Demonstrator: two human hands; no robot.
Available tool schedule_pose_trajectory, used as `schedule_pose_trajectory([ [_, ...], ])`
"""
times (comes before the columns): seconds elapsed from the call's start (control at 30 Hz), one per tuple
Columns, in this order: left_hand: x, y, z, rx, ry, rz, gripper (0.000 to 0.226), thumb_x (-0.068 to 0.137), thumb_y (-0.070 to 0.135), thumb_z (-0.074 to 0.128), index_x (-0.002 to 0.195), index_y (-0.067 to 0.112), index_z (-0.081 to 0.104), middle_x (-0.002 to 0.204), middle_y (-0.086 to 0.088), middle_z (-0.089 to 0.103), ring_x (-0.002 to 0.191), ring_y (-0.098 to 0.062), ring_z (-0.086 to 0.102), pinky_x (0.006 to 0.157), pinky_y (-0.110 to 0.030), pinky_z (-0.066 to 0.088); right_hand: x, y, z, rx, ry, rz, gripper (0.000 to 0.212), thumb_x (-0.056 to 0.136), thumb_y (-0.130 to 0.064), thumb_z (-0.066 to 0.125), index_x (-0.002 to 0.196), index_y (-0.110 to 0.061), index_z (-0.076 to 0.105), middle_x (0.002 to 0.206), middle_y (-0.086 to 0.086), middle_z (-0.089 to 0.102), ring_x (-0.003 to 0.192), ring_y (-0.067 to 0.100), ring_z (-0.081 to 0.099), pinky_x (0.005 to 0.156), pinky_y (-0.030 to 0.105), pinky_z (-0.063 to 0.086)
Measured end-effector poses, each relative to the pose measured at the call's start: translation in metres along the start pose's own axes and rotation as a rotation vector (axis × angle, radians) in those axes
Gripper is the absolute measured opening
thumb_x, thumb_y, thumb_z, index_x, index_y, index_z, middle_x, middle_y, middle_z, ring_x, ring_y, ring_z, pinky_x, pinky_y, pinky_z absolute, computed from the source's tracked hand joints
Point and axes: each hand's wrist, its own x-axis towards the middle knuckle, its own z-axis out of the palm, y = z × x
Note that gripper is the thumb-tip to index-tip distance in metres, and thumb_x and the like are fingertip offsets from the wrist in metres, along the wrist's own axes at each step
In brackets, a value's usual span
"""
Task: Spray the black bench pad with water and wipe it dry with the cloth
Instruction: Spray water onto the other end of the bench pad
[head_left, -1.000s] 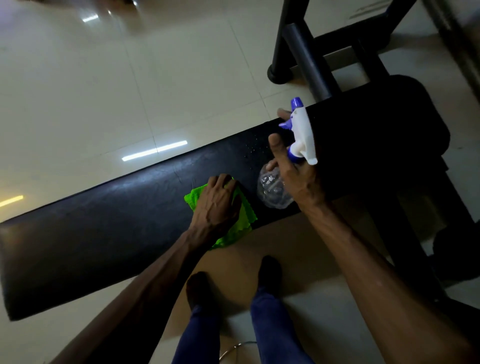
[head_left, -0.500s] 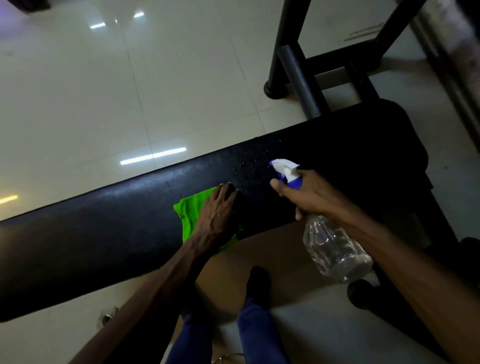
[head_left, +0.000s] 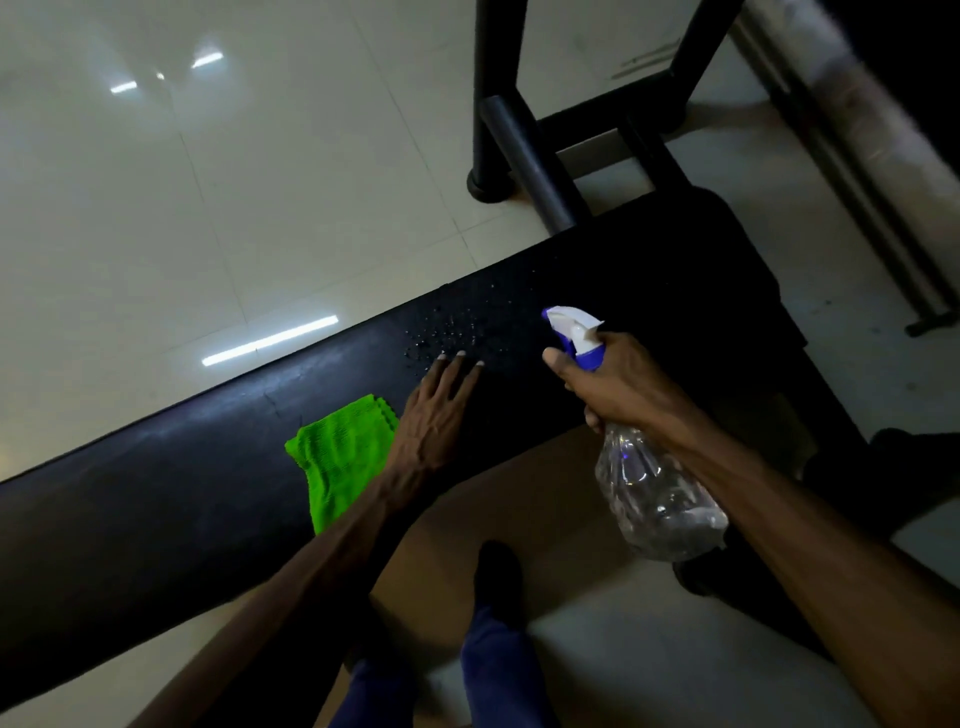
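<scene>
- Legs in blue trousers, dark footwear: nearest the camera, on the near side of the bench pad.
- Spray bottle, clear body, white-and-blue trigger head: off the pad's near edge, nozzle aimed over the pad.
- Right hand: fingers curled round the bottle's neck; trigger finger hidden.
- Black bench pad: long, running diagonally; the landmark for all entries.
- Green cloth: lying on the pad toward its near edge, partly under the left wrist.
- Left hand: fingers straight and spread, flat on the pad, not gripping the cloth.
- Water droplets: on the pad just beyond the left fingertips.
- Black frame tubes: beyond the pad's far edge, on pale tiled floor.
- Risk, judged: bare-hand wiping would smear the droplets; the cloth, left loose near the edge, could slide off.
</scene>
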Motion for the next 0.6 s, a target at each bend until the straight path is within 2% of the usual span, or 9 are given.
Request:
schedule_pose_trajectory([
  [0.07, 0.013, 0.013, 0.002, 0.006, -0.027, 0.015, 0.068, 0.105, 0.031, 0.042, 0.162, 0.022, 0.005, 0.171, -0.004, -0.002, 0.158, -0.027, -0.005, 0.128, -0.039, 0.008, 0.002, 0.009, -0.013, 0.047, 0.052, 0.007, 0.034, 0.096, -0.057, 0.064, 0.108, -0.028, 0.050, 0.083, 0.002, 0.075, 0.035, 0.007, 0.061, 0.038, 0.018, 0.046],
  [0.1, 0.019, 0.020, 0.003, 0.016, -0.043, 0.020, 0.069, 0.105, 0.033, 0.042, 0.162, 0.023, 0.003, 0.171, -0.004, -0.004, 0.158, -0.027, -0.007, 0.128, -0.040, 0.007, 0.003, 0.014, -0.021, 0.062, 0.069, 0.019, 0.032, 0.096, -0.056, 0.064, 0.105, -0.029, 0.051, 0.085, 0.003, 0.076, 0.035, 0.008, 0.061, 0.040, 0.021, 0.048],
  [0.17, 0.030, 0.033, 0.005, 0.036, -0.061, 0.043, 0.071, 0.105, 0.036, 0.043, 0.162, 0.023, 0.001, 0.171, -0.004, -0.006, 0.158, -0.028, -0.010, 0.129, -0.043, 0.004, 0.005, 0.023, -0.035, 0.085, 0.108, 0.049, 0.029, 0.096, -0.055, 0.065, 0.089, -0.031, 0.050, 0.085, 0.009, 0.078, 0.035, 0.009, 0.059, 0.043, 0.025, 0.052],
  [0.23, 0.042, 0.047, 0.005, 0.049, -0.060, 0.072, 0.073, 0.105, 0.040, 0.042, 0.162, 0.024, 0.000, 0.171, -0.004, -0.007, 0.158, -0.029, -0.012, 0.128, -0.044, 0.000, 0.006, 0.031, -0.051, 0.130, 0.154, 0.067, 0.032, 0.097, -0.053, 0.066, 0.083, -0.029, 0.049, 0.083, 0.015, 0.077, 0.034, 0.009, 0.058, 0.040, 0.025, 0.051],
  [0.37, 0.062, 0.077, 0.006, 0.032, -0.067, 0.114, 0.075, 0.104, 0.049, 0.042, 0.162, 0.025, 0.001, 0.171, -0.004, -0.008, 0.157, -0.028, -0.014, 0.127, -0.046, -0.003, 0.007, 0.044, -0.079, 0.279, 0.224, 0.080, 0.029, 0.098, -0.047, 0.068, 0.088, -0.022, 0.057, 0.090, 0.013, 0.077, 0.031, 0.008, 0.055, 0.035, 0.023, 0.048],
  [0.43, 0.072, 0.082, 0.006, 0.068, -0.084, 0.127, 0.077, 0.103, 0.051, 0.042, 0.162, 0.026, 0.001, 0.171, -0.004, -0.009, 0.157, -0.028, -0.014, 0.127, -0.046, -0.003, 0.011, 0.047, -0.087, 0.304, 0.272, 0.106, 0.033, 0.098, -0.045, 0.067, 0.097, -0.013, 0.060, 0.083, 0.010, 0.075, 0.028, 0.006, 0.052, 0.033, 0.021, 0.044],
  [0.5, 0.079, 0.079, 0.005, 0.073, -0.087, 0.108, 0.078, 0.102, 0.053, 0.043, 0.162, 0.027, 0.001, 0.171, -0.004, -0.009, 0.157, -0.029, -0.014, 0.126, -0.046, -0.004, 0.015, 0.048, -0.089, 0.321, 0.305, 0.116, 0.037, 0.098, -0.045, 0.068, 0.107, -0.011, 0.058, 0.080, 0.015, 0.070, 0.026, 0.006, 0.049, 0.031, 0.020, 0.041],
  [0.53, 0.079, 0.076, 0.003, 0.070, -0.093, 0.105, 0.079, 0.102, 0.053, 0.044, 0.162, 0.027, 0.001, 0.171, -0.004, -0.009, 0.157, -0.029, -0.013, 0.126, -0.046, -0.004, 0.017, 0.049, -0.089, 0.331, 0.318, 0.124, 0.040, 0.098, -0.045, 0.068, 0.111, -0.009, 0.057, 0.083, 0.018, 0.071, 0.026, 0.006, 0.049, 0.032, 0.020, 0.041],
  [0.6, 0.109, 0.118, 0.012, 0.111, -0.161, 0.208, 0.079, 0.101, 0.054, 0.046, 0.162, 0.027, 0.003, 0.171, -0.004, -0.008, 0.157, -0.029, -0.012, 0.126, -0.047, -0.002, 0.010, 0.090, -0.133, 0.416, 0.440, 0.208, 0.047, 0.098, -0.045, 0.068, 0.117, -0.003, 0.058, 0.095, 0.022, 0.075, 0.027, 0.007, 0.051, 0.032, 0.020, 0.042],
])
